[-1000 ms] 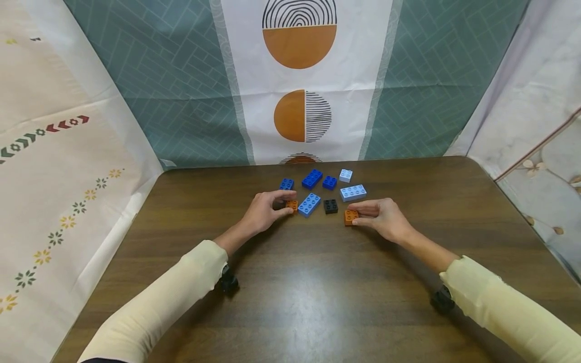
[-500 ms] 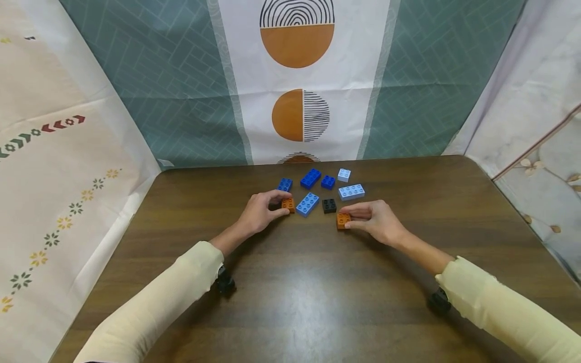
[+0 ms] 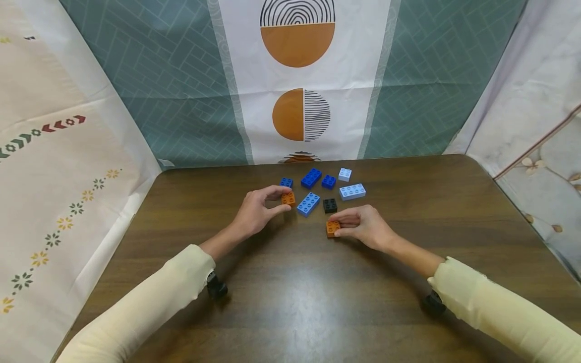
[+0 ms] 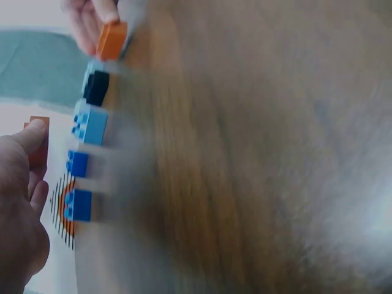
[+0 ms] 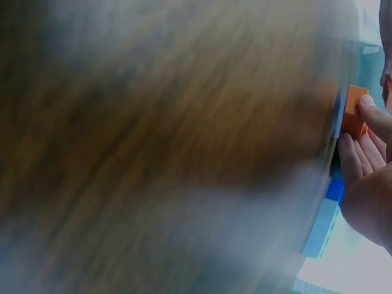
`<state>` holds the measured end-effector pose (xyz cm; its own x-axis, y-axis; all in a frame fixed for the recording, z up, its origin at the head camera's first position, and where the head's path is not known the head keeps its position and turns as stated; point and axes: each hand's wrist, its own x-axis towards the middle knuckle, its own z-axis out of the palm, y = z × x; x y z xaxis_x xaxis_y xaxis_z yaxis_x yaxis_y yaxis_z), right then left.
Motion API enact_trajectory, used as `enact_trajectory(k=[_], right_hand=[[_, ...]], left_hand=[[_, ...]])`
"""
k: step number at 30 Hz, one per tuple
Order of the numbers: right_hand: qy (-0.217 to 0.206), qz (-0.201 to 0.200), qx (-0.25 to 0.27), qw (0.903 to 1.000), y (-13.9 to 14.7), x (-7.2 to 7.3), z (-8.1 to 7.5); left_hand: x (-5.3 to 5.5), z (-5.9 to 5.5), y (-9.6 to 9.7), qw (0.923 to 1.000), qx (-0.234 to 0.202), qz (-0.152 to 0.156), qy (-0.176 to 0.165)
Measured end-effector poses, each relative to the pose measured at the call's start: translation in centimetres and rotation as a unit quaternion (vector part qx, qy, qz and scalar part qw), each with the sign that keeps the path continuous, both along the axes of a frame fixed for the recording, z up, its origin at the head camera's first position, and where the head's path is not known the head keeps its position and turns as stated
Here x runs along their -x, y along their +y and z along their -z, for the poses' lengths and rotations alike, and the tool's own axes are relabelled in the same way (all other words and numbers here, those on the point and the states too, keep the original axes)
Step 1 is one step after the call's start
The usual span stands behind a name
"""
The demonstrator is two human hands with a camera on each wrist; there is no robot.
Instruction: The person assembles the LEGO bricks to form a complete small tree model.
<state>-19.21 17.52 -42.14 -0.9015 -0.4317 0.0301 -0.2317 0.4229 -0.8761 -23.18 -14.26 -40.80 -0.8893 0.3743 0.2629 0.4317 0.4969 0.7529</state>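
In the head view my left hand [image 3: 254, 212] pinches an orange toy building brick [image 3: 288, 199] between thumb and fingers, just left of a medium-blue brick [image 3: 308, 204]. The left wrist view has this orange brick [image 4: 39, 150] at the thumb tip. My right hand [image 3: 368, 227] pinches a second orange brick [image 3: 333, 229], which stands nearer to me than the black brick [image 3: 330, 205]. Thumb and fingertips hold it by opposite sides in the right wrist view, where the orange brick [image 5: 354, 113] shows its plain side.
Behind the hands on the brown table [image 3: 299, 282] lie dark-blue bricks [image 3: 311, 178], one partly covered by my left fingers. To their right are a long light-blue brick [image 3: 352, 191] and a small pale brick [image 3: 345, 174]. A patterned cloth [image 3: 190, 101] hangs along the table's far edge.
My right hand has carried its orange brick left and towards me, away from the long light-blue brick. The left hand's brick has shifted slightly, now covering more of the dark-blue brick behind it.
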Motion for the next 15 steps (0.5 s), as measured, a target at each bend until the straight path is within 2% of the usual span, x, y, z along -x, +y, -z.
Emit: enact_trajectory(k=[8,15], right_hand=[[-0.001,-0.009,0.006,0.9999,-1.0,-0.6,0.1],[0.011,-0.018,0.016,0.9996,-1.7,-1.0,0.5]], left_hand=[[-2.0,-0.1,1.5,0.9994,0.004,0.035,-0.005],[-3.1,0.2,2.7,0.9978,-0.003,0.065,-0.01]])
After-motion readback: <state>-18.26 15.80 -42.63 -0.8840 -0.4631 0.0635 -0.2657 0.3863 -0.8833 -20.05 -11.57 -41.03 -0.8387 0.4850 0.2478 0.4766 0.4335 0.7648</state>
